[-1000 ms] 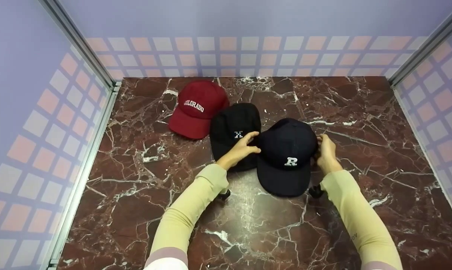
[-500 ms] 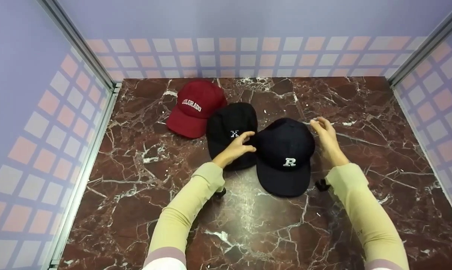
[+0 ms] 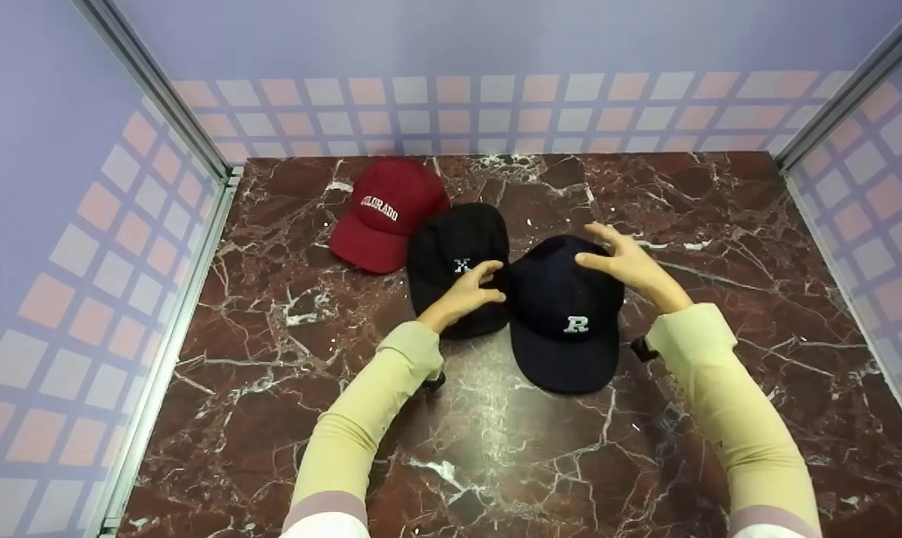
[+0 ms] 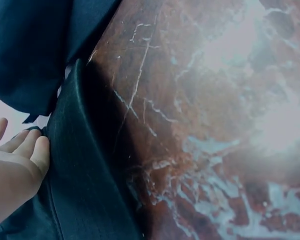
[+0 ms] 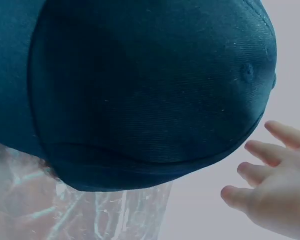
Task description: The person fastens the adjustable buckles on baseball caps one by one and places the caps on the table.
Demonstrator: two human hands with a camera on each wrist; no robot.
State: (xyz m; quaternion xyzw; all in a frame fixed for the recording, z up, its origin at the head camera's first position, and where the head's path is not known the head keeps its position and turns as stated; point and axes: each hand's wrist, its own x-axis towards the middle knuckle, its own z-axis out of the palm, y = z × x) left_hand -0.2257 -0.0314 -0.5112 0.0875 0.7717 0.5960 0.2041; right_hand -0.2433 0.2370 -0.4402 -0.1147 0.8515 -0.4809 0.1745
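Three baseball caps sit side by side, brims toward the person. The dark navy cap (image 3: 566, 291) with a white R is on the right. Left of it is the black cap (image 3: 458, 235) with a small X, and beyond that the red cap (image 3: 391, 213) lettered COLORADO. My left hand (image 3: 467, 295) lies over the black cap's right front, fingers touching its fabric in the left wrist view and thumb spread toward the navy cap. My right hand (image 3: 626, 261) hovers by the navy crown's right rear, fingers spread; the right wrist view shows it apart from the cap.
The caps sit on a dark red marble-patterned tabletop (image 3: 286, 418). A lilac back wall (image 3: 451, 45) with pink and white squares stands behind, with side walls left and right. Metal rails (image 3: 174, 336) line the left edge.
My right hand has left the navy cap's right side, lifting and moving back and inward over its crown. My left hand, the black cap and the red cap have shifted slightly left.
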